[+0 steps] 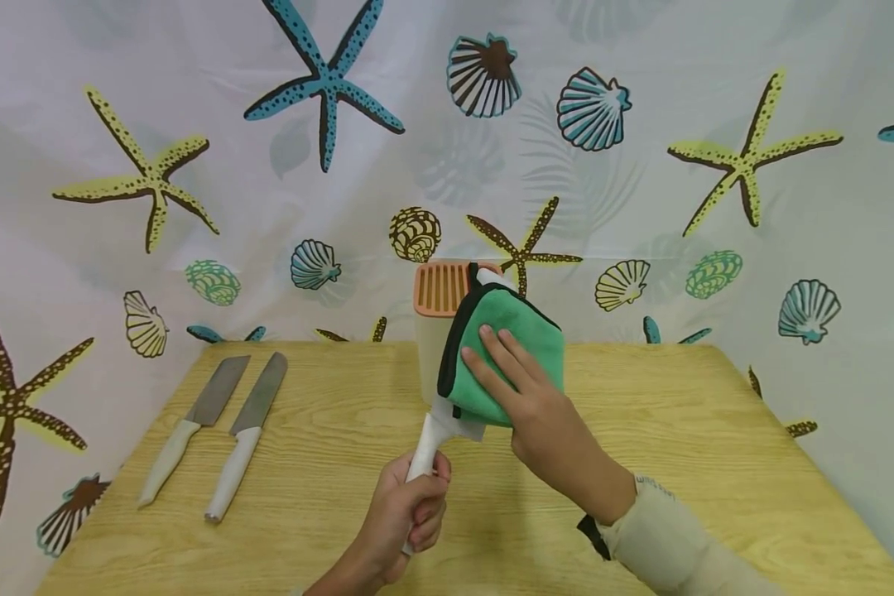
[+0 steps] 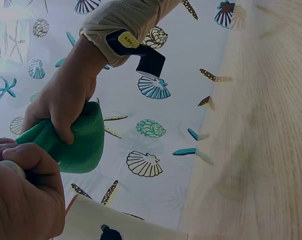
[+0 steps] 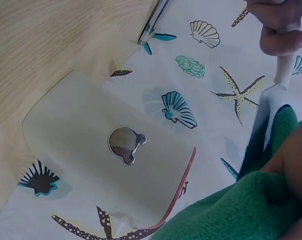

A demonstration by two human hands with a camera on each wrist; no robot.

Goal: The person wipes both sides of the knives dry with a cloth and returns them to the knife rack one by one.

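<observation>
My left hand (image 1: 402, 513) grips the white handle of a knife (image 1: 430, 443), tilted upward in front of me. A green cloth (image 1: 523, 331) with black edging is folded over its blade, so only the part near the handle shows. My right hand (image 1: 544, 418) holds the cloth against the blade, fingers on one face. In the left wrist view, the right thumb presses the other side of the green cloth (image 2: 88, 142). Just behind the cloth stands a cream knife block (image 1: 428, 356) with an orange slotted top, partly hidden.
Two white-handled knives lie side by side on the left of the wooden table: a broad-bladed one (image 1: 219, 389) and a narrower one (image 1: 261, 393). A white piece (image 1: 494, 279) shows above the cloth by the block. A curtain with starfish and shells (image 1: 372, 182) hangs behind the table.
</observation>
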